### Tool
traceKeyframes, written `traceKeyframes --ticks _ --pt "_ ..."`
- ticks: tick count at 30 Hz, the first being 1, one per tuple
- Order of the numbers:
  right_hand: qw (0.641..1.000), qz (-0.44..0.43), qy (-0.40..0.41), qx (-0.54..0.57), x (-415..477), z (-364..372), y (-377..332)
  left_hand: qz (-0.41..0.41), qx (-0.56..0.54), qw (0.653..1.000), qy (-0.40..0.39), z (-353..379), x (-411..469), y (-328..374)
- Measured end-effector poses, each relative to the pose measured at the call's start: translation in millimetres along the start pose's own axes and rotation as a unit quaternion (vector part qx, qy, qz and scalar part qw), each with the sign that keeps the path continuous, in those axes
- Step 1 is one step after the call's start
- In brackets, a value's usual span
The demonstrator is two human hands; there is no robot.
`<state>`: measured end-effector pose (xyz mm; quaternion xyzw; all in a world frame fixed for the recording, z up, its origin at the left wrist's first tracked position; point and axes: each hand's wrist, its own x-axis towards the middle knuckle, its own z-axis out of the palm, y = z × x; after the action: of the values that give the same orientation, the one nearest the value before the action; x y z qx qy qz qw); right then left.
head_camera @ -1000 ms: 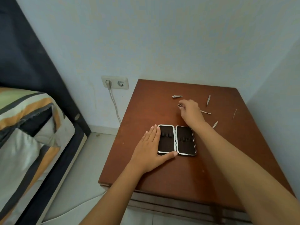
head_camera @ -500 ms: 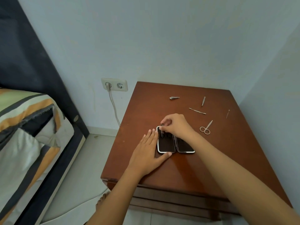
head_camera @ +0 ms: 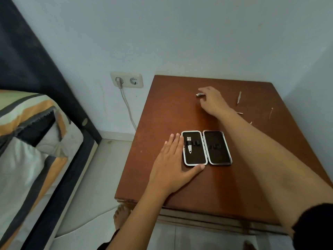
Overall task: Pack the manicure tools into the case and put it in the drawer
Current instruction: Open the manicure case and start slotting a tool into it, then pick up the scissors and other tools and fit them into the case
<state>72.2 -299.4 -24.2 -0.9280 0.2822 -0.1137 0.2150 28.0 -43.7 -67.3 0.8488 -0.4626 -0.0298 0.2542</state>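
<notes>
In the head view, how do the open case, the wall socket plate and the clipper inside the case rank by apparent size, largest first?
1. open case
2. wall socket plate
3. clipper in the case's left half

The socket plate lies farther from the camera, so its true size against the case is unsure.

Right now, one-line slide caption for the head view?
Left hand steadies the open case, one clipper slotted; right hand reaches the second clipper.
</notes>
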Motion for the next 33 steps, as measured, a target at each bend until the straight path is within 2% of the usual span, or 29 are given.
traceKeyframes --ticks 3,7,10,13,16,18,24,28,33 --pt "0.999 -0.014 -0.027 -0.037 16.1 11.1 3.8 -0.001 -0.002 1.000 0.004 0.3 1.8 -1.5" --pt "0.997 -0.050 0.022 -0.055 10.8 14.9 -1.0 -0.006 -0.006 1.000 -0.003 -0.2 1.7 -1.9" --pt "0.998 -0.051 0.024 -0.039 -6.1 13.2 -3.3 -0.008 -0.009 1.000 -0.004 -1.4 1.3 -1.1" --pt "0.998 -0.027 0.029 0.051 -29.7 8.0 -10.8 -0.009 -0.009 1.000 -0.011 -4.0 1.0 0.3" --pt "0.982 -0.017 0.054 0.178 -61.5 0.2 -26.7 -0.008 -0.007 1.000 -0.015 -4.4 1.1 0.0" --pt "0.976 -0.022 0.040 0.213 -81.6 -2.2 -35.8 -0.008 -0.004 1.000 -0.017 -4.1 1.2 -0.1" --pt "0.989 -0.022 0.024 0.147 -103.8 5.3 -32.1 -0.014 0.000 1.000 -0.024 -3.3 1.5 0.2" --pt "0.996 -0.012 -0.029 0.079 -105.9 3.4 -26.8 -0.017 -0.002 0.999 -0.029 -3.5 2.0 0.8" --pt "0.994 -0.082 -0.064 0.021 -121.5 -2.3 -23.6 -0.013 0.001 1.000 -0.022 -2.0 1.5 -0.7"
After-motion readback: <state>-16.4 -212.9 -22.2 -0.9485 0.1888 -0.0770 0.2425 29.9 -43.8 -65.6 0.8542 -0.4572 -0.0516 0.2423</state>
